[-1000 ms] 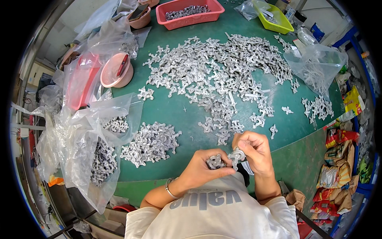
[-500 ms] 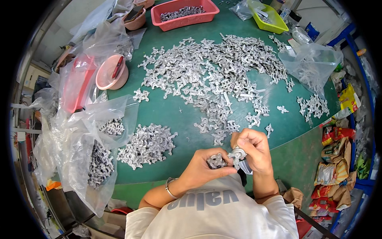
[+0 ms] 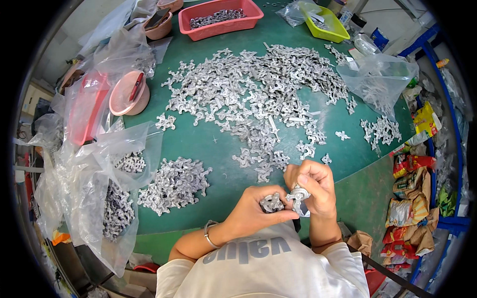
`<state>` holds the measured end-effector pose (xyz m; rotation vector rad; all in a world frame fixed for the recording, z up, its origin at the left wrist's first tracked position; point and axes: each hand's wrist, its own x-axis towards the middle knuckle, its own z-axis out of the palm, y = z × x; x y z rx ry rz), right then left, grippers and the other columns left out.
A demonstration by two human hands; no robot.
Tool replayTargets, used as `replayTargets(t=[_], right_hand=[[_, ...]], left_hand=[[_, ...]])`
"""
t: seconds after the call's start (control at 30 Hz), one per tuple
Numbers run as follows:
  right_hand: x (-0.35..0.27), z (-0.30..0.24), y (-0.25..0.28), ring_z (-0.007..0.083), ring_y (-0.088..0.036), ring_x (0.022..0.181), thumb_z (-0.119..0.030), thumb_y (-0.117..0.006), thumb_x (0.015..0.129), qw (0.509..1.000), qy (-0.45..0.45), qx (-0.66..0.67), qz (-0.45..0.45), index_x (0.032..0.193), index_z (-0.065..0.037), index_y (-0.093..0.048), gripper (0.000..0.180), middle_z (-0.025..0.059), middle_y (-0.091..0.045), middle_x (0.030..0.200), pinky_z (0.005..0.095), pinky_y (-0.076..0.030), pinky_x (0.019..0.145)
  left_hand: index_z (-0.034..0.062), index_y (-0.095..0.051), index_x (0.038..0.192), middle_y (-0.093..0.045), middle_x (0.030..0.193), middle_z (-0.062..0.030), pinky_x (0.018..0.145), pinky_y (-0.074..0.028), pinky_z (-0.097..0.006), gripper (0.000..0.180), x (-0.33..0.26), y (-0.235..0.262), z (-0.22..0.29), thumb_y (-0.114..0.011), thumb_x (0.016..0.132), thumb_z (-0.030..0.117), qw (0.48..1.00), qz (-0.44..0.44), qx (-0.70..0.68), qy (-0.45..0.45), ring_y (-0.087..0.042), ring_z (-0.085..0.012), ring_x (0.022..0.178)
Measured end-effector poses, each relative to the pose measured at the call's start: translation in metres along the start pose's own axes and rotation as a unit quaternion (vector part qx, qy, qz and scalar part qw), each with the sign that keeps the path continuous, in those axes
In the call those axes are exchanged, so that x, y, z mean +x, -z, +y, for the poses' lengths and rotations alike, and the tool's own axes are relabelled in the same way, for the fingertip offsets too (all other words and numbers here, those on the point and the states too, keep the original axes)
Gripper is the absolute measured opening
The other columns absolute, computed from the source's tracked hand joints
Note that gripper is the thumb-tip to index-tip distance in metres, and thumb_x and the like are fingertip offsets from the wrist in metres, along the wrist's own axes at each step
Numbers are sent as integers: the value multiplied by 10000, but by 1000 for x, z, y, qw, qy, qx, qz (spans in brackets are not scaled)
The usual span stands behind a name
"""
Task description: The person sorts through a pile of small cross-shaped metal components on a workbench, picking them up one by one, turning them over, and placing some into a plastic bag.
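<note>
In front of my chest, my left hand [image 3: 254, 207] curls round several small grey cast metal parts [image 3: 271, 202]. My right hand [image 3: 316, 189] pinches one more metal part [image 3: 298, 194], lobed in shape, just right of the left hand's fingertips. What lies behind the right fingers is hidden. Beyond both hands spreads a large heap of similar cast parts [image 3: 258, 89], its near tail reaching almost to my fingers. A smaller pile of them [image 3: 176, 185] lies to the left of my left hand.
The green table [image 3: 198, 144] bears a red basket [image 3: 221, 25] of metal pieces, a yellow-green basket [image 3: 325, 27] and a pink bowl [image 3: 130, 94] with a red-handled tool. Clear plastic bags [image 3: 89, 174] cover the left edge; another bag [image 3: 380, 74] lies right. Packets [image 3: 405, 211] line the right side.
The whole view has shifted slightly, with the table things now a little further left. The part in my right hand has turned a little and shows more of its face.
</note>
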<state>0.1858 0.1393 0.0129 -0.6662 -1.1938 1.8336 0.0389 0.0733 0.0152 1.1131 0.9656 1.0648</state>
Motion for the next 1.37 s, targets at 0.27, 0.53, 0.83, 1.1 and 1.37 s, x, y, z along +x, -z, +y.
replayTargets(t=[0.27,0.53,0.83,1.1,1.37], right_hand=[[-2,-3,-2,145,-374,520,-104,-518,818,1000,17,-12,1,632,-21,-453,214,82,-471,538,293,-294,506],[-3,-4,-4,145,-372,512,-96,-507,822,1000,6,-11,5,632,-15,-450,214,86,-470,537,297,-294,507],[-10,-3,-4,141,-419,550,-55,-523,823,995,61,-72,25,649,-10,-451,193,80,-502,584,281,-319,512],[-17,-9,1,167,-460,577,17,-578,777,986,143,-81,12,663,18,-487,146,71,-510,600,283,-354,529],[-16,-9,3,174,-477,583,-3,-580,786,992,119,-50,-10,676,23,-505,135,74,-525,607,306,-373,534]], left_hand=[[19,-580,755,-630,743,-34,635,-446,-226,191,0,-1,2,-748,693,86,1000,-6,-6,-11,-553,-64,687],[20,-589,757,-628,725,-32,615,-441,-224,190,-2,0,2,-752,688,90,1000,-10,-22,2,-545,-60,664],[13,-602,766,-624,735,-31,606,-427,-216,158,-4,3,0,-735,701,66,999,-20,-34,-22,-541,-60,670],[1,-614,804,-604,722,-13,582,-405,-208,102,-6,7,-3,-686,746,43,997,-34,-73,-21,-518,-45,655],[8,-617,810,-599,716,-7,567,-396,-203,81,-8,9,1,-671,767,52,994,-51,-95,8,-515,-42,647]])
